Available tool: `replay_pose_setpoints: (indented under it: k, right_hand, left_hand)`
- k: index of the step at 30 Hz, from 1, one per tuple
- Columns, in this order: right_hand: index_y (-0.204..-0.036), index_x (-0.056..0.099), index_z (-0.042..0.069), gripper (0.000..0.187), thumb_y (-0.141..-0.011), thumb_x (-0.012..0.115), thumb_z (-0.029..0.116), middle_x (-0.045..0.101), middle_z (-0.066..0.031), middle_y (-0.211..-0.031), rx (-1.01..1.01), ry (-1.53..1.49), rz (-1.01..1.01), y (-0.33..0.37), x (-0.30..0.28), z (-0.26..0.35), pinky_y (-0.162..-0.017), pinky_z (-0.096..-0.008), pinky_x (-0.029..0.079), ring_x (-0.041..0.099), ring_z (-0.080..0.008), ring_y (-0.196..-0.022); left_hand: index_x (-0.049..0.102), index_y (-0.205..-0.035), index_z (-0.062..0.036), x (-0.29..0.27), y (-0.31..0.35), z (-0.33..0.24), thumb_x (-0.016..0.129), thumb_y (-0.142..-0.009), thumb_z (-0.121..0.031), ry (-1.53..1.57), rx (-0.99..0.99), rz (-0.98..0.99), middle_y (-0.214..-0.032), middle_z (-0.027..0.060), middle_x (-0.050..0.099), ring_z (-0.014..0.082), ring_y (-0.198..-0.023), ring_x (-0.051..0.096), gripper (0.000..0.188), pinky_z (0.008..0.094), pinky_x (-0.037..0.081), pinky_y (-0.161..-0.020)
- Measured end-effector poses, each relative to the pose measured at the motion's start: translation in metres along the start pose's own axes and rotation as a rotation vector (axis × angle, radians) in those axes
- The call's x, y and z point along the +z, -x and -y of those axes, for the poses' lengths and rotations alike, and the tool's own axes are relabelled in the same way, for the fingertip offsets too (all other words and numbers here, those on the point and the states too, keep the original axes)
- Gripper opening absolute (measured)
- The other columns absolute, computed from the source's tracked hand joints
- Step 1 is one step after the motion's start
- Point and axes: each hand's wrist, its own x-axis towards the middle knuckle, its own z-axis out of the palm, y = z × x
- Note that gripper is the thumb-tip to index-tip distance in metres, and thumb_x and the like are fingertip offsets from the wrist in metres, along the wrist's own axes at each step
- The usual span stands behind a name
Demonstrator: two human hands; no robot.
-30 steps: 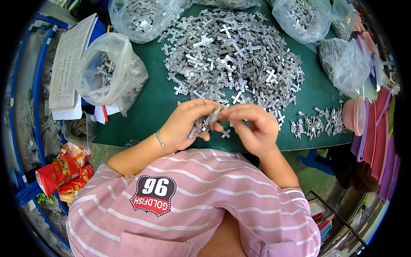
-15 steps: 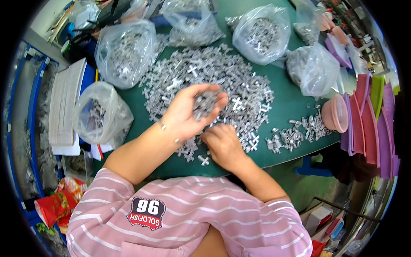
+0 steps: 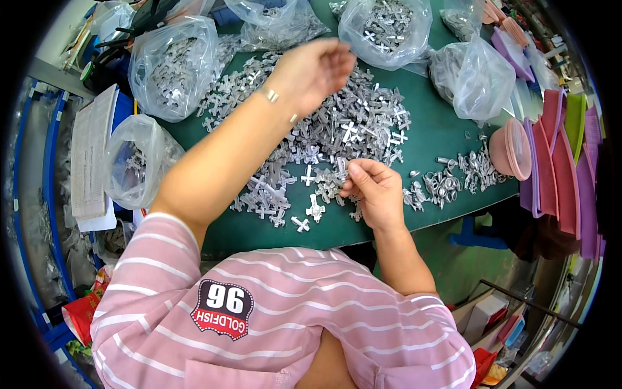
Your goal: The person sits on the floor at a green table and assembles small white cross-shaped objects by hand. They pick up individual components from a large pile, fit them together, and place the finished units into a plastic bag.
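Loose metal crosses (image 3: 314,209), silver-grey, heaped mid-table, a few strays off the near edge of the pile. My read: each one light, stiff, hard to damage beyond a scratch; smooth faces may slide a bit, and arms likely snag on neighbours. Best hold: thumb and fingertip across one arm or the flat centre.

Right hand (image 3: 379,188) is at the pile's near edge, thumb closed against curled fingers, tips among the crosses. Left hand (image 3: 317,71) hangs over the far side of the pile, fingers half curled, just short of a clear bag (image 3: 414,48) with more crosses in it. Can't tell if either has a piece: left is blurred, right's tips overlap the parts.

Table (image 3: 440,139) is green, flat, looks smooth. On its right: small metal rings (image 3: 447,186) and bits, then pink cups (image 3: 512,149), and upright pink and purple trays (image 3: 560,175) beyond. Left side: another clear bag (image 3: 120,162), papers (image 3: 94,155), blue rack (image 3: 50,188). Green floor (image 3: 414,275) below.
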Motion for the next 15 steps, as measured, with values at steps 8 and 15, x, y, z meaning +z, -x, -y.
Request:
replay_pose_setpoints:
  k: [8,15]
  right_hand:
    - [-0.086,0.062,-0.003,0.010,-0.082,0.062,0.007,0.061,-0.0072,-0.073,-0.095,-0.032,0.001,0.007,0.011,0.006,-0.057,-0.0242,0.050,0.059,-0.0128,-0.061]
    - [-0.078,0.062,0.000,0.005,-0.073,0.063,-0.001,0.060,-0.0110,-0.074,-0.741,0.912,0.230,0.005,0.029,0.007,-0.061,-0.0336,0.046,0.057,-0.0262,-0.067]
  left_hand:
    - [0.055,-0.101,0.0018,-0.064,0.131,0.056,0.035,-0.095,-0.031,0.173,-0.442,0.042,-0.093,0.0153,0.063,0.0241,-0.083,0.064,0.039,0.0323,0.054,-0.069]
    - [0.050,-0.107,0.0046,-0.092,0.172,0.076,0.034,-0.096,-0.030,0.481,-0.464,0.121,-0.098,0.0177,0.058,0.0270,-0.083,0.061,0.040,0.0338,0.053,-0.064]
